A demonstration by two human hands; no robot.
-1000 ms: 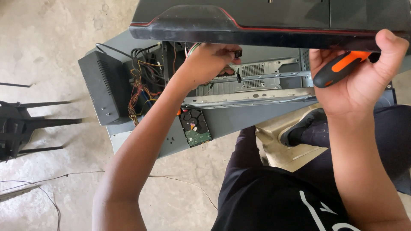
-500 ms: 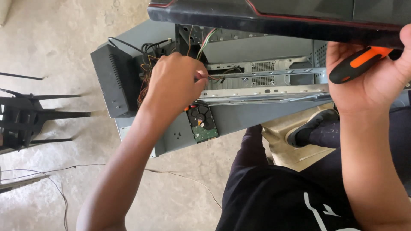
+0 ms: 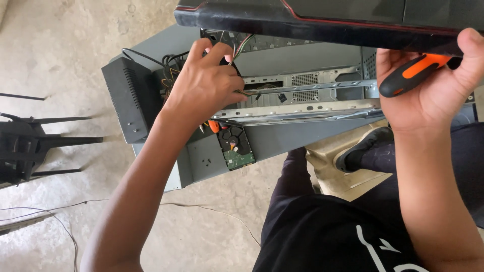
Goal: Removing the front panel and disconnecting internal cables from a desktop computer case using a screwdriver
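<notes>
An opened grey computer case [image 3: 297, 136] lies on its side on the concrete floor. My left hand [image 3: 206, 83] reaches inside it, fingers closed around a bundle of coloured wires [image 3: 237, 48] near the metal drive bracket [image 3: 302, 108]. My right hand [image 3: 428, 85] grips an orange and black screwdriver [image 3: 411, 75] and also holds up the black front panel with a red stripe [image 3: 327, 17], which tilts away from the case. A bare hard drive [image 3: 236, 148] lies in the case below my left wrist.
A black power supply box [image 3: 126, 100] sits at the case's left end. A black spiky object [image 3: 30, 146] stands at the left edge. Thin cables [image 3: 60, 209] trail over the floor. My dark trousers and one shoe [image 3: 360, 148] are at the right.
My left hand has moved up and deeper into the case, from the bracket onto the wires near the front panel. The right hand keeps its hold on the screwdriver and panel.
</notes>
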